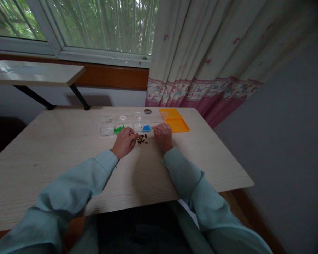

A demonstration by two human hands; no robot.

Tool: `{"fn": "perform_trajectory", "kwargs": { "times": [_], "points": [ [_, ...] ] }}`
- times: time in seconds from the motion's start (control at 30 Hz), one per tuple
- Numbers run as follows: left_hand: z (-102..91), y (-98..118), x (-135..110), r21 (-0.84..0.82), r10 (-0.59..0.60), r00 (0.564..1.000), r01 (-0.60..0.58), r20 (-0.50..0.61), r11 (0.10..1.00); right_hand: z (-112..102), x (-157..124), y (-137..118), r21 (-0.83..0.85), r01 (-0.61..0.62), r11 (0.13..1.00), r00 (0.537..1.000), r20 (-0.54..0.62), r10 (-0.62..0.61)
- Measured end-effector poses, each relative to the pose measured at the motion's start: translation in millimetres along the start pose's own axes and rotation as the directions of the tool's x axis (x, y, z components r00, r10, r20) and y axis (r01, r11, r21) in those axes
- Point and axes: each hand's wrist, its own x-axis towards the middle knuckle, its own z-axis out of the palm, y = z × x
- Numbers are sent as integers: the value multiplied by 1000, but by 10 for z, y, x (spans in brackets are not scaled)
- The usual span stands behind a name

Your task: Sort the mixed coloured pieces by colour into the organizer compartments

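My left hand (124, 141) rests at the near side of a clear compartment box (106, 120), its index finger stretched out to a small pile of dark brown and yellow pieces (141, 140) on the table. Over the box's front right compartment is my right hand (163, 136), with thumb and fingers drawn together; anything between them is too small to make out. Green pieces (118, 129) lie in one front compartment, partly behind my left hand. Blue pieces (146, 128) fill part of another, between the two hands.
An orange tray (178, 125) lies on the table (69, 148) right of the clear box, touching or overlapping its edge. A raised shelf (60, 76) on black legs stands at the back left. Behind the table are a window and a patterned curtain (190, 70).
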Motion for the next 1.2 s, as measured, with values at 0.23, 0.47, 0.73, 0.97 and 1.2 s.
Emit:
{"fn": "perform_trajectory", "kwargs": {
  "times": [0.23, 0.47, 0.73, 0.97, 1.2],
  "points": [
    [-24, 10, -13, -1, -38, 999, 38, -9, 999, -3, 0, -16, 33, -5, 999, 999, -32, 6],
    [-45, 4, -24, -13, -39, 999, 39, 2, 999, -20, -7, -30, 67, 7, 998, 999, -44, -4],
    [-81, -17, -59, 21, -52, 998, 51, 18, 998, -16, 1, -28, 46, 14, 999, 1000, -23, -13],
    [-68, -52, -77, 38, -66, 998, 66, 9, 997, -26, -1, -42, 51, 12, 999, 1000, -15, -11],
    [-62, -42, -73, 54, -71, 997, 71, -3, 996, -26, -3, -41, 72, 8, 997, 999, -32, -6]
  ]
}}
